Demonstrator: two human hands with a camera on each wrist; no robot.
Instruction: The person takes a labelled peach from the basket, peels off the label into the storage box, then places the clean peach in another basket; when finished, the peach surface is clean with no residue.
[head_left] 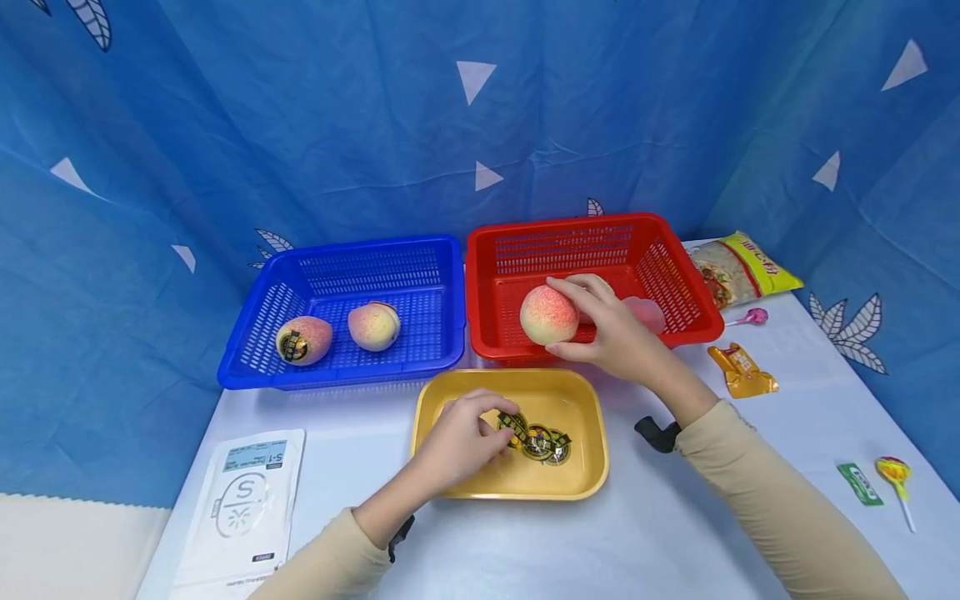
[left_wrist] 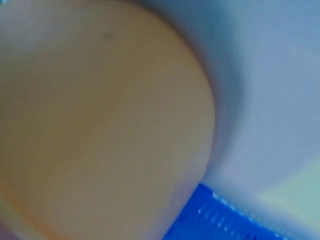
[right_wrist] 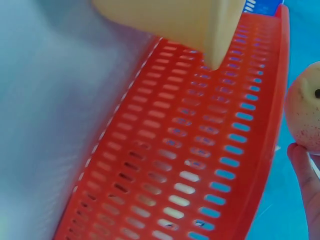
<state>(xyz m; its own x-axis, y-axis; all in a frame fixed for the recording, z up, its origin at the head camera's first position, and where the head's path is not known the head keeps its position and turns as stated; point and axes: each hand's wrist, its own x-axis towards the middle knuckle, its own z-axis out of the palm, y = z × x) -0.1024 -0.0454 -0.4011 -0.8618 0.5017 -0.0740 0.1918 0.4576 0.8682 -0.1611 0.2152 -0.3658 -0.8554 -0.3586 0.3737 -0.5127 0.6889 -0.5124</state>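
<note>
Peach (head_left: 546, 317), white tablecloth (head_left: 645, 525), blue curtain (head_left: 315, 108) behind

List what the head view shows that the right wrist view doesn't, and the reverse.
Only the head view: the left hand, the round stickers, the white packet. Only the right wrist view: a dark spot on the held peach. Both: that peach, the right hand's fingers, the red basket, yellow tray, part of the blue basket.

A curtained-off corner with a desk (head_left: 570, 550): a blue curtain (head_left: 337, 108) printed with leaves and white triangles hangs behind and on both sides of the white-covered top. Whether it belongs to a home or a lab cannot be told.
</note>
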